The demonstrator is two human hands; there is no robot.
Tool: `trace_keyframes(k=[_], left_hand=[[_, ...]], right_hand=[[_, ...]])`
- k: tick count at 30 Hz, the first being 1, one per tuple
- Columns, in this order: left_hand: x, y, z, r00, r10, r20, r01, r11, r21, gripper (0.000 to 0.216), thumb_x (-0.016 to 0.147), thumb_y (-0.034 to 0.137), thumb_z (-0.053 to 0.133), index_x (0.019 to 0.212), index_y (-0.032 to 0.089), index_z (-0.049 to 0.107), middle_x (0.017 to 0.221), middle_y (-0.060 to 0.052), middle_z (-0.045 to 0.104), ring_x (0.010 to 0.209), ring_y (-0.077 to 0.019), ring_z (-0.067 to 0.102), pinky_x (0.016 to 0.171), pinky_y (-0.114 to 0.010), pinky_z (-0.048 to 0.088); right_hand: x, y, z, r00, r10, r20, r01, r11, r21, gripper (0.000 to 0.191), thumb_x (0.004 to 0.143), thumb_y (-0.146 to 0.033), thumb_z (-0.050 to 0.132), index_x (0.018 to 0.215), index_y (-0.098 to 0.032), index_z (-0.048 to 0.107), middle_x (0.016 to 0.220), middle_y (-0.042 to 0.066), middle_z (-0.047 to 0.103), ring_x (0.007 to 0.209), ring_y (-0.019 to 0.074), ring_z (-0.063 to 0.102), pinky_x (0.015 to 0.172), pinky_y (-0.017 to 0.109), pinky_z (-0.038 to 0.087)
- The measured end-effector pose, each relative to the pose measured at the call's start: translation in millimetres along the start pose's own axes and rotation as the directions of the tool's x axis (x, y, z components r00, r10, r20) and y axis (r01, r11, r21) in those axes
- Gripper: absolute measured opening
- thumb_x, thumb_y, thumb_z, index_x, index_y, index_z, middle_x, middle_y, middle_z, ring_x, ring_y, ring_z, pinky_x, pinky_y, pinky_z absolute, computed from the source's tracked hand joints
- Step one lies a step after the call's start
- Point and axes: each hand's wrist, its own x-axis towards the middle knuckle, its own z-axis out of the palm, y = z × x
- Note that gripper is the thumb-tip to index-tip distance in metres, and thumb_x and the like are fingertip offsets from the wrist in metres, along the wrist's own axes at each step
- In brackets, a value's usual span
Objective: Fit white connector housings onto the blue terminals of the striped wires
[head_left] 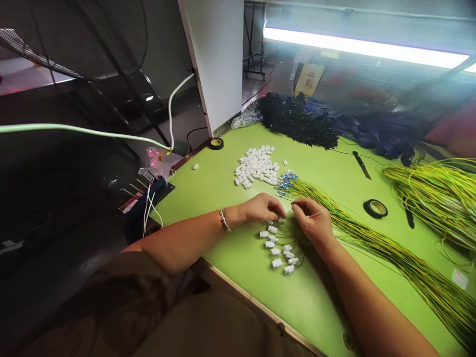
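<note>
My left hand, a bracelet on its wrist, has its fingers curled together over the table; what they may hold is hidden. Just below its fingertips lie white plastic connectors with thin wires, in loose rows. Facing it, my right hand has thumb and fingers drawn together in a pinch, and whatever is between them is too small to make out. Behind both hands is a heap of loose white connector housings. Beside it, a bundle of yellow-green wires ends in blue-and-silver terminals and runs under my right forearm's far side.
Black tape rolls and a black knife lie on the green table. Coiled yellow-green wires sit at right. Dark wire bundles line the back under a lamp. A white cable hangs left.
</note>
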Motion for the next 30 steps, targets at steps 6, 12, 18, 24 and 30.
trace_keyframes(k=[6, 12, 18, 24, 30], left_hand=[[-16.6, 7.6, 7.7, 0.870, 0.120, 0.478, -0.191, 0.977, 0.101, 0.015, 0.066, 0.019, 0.078, 0.081, 0.016, 0.077, 0.079, -0.006, 0.074, 0.069, -0.0150, 0.067, 0.065, -0.021, 0.051], [4.6, 1.9, -11.4, 0.912, 0.269, -0.310, -0.085, 0.862, 0.500, 0.019, 0.078, 0.016, 0.065, 0.095, 0.013, 0.073, 0.096, -0.009, 0.069, 0.084, -0.0151, 0.062, 0.078, -0.027, 0.050], [9.5, -5.7, -11.7, 0.932, 0.346, -0.108, -0.095, 0.521, 0.848, 0.015, 0.075, 0.023, 0.073, 0.088, 0.015, 0.071, 0.093, -0.008, 0.060, 0.097, -0.0219, 0.054, 0.093, -0.037, 0.044], [10.7, -8.0, -0.6, 0.931, 0.359, -0.061, -0.129, 0.482, 0.867, 0.008, 0.085, 0.015, 0.058, 0.083, 0.014, 0.066, 0.092, -0.007, 0.062, 0.095, -0.0193, 0.054, 0.093, -0.033, 0.042], [3.6, 4.8, -15.0, 0.883, 0.446, -0.148, -0.118, 0.514, 0.850, 0.018, 0.085, 0.024, 0.063, 0.100, 0.014, 0.065, 0.099, -0.008, 0.066, 0.095, -0.0182, 0.057, 0.090, -0.031, 0.044]], right_hand=[[7.5, 24.9, -5.7, 0.986, -0.163, 0.028, 0.160, 0.894, -0.418, 0.021, 0.081, -0.021, 0.057, 0.097, -0.017, 0.071, 0.097, 0.009, 0.072, 0.090, 0.0249, 0.061, 0.084, 0.039, 0.045], [3.9, 20.9, 0.8, 0.979, -0.128, 0.158, 0.192, 0.843, -0.503, 0.019, 0.082, -0.028, 0.061, 0.094, -0.017, 0.071, 0.081, 0.007, 0.068, 0.079, 0.0230, 0.058, 0.075, 0.035, 0.042], [1.3, 13.6, 2.2, 0.974, -0.117, 0.193, 0.201, 0.838, -0.507, 0.015, 0.083, -0.031, 0.063, 0.090, -0.019, 0.070, 0.082, 0.006, 0.066, 0.081, 0.0222, 0.056, 0.075, 0.034, 0.038], [-0.3, 15.3, 7.2, 0.947, -0.200, 0.253, 0.305, 0.809, -0.502, 0.016, 0.085, -0.034, 0.060, 0.083, -0.019, 0.066, 0.085, 0.008, 0.063, 0.084, 0.0246, 0.052, 0.074, 0.035, 0.036], [0.7, 18.3, 10.0, 0.946, -0.201, 0.253, 0.282, 0.897, -0.339, 0.016, 0.087, -0.030, 0.051, 0.080, -0.018, 0.058, 0.079, 0.008, 0.061, 0.076, 0.0222, 0.054, 0.072, 0.034, 0.041]])
